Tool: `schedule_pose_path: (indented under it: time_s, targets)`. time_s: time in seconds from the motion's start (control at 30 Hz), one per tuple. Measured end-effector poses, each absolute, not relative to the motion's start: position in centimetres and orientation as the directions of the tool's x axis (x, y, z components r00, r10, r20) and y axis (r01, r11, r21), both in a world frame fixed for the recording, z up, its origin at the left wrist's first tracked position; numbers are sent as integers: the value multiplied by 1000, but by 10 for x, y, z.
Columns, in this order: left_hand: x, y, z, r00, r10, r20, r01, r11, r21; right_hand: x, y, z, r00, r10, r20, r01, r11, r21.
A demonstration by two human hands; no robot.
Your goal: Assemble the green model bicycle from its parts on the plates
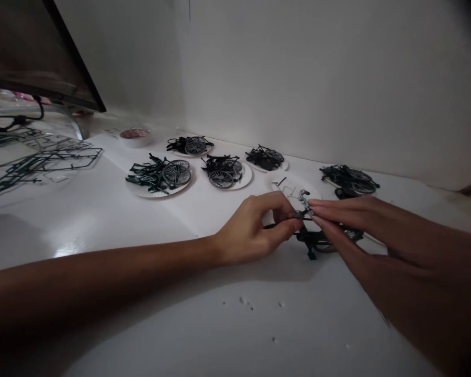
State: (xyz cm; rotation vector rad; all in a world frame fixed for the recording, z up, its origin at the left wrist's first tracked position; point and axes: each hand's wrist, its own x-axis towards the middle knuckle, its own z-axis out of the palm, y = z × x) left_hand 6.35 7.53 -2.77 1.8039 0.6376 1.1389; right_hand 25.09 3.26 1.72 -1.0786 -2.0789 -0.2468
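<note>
A dark model bicycle (pixel 308 240) hangs between my hands over the white table, one spoked wheel partly hidden behind my right fingers. My left hand (pixel 255 228) is closed, thumb and forefinger pinching the bicycle near its frame. With fingertips pressed together, my right hand (pixel 377 235) grips a small grey curved piece, which looks like a handlebar (pixel 304 198), against the bicycle. Whether the two parts are joined cannot be made out. Just behind them lies a white paper plate (pixel 272 180) with a few thin pieces on it.
Several paper plates, one with a green model bicycle (pixel 153 175), line the wall side of the table. Dark green plastic sprues (pixel 43 162) lie at left below a monitor (pixel 35 47). A tape roll (pixel 135 137) sits behind. Small scraps (pixel 246 301) dot the near tabletop.
</note>
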Motion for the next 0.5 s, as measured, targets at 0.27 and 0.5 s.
schedule_pose_path:
  time_s: [0.27,0.5]
  targets:
    - [63,74,-28,475,768,430,-49,-465,884,239,20,12,-328,553,766,817,573,-65]
    - [65,76,-30,443,792,421,-3,-468,884,249,31,11,-488,456,744,733,676,66]
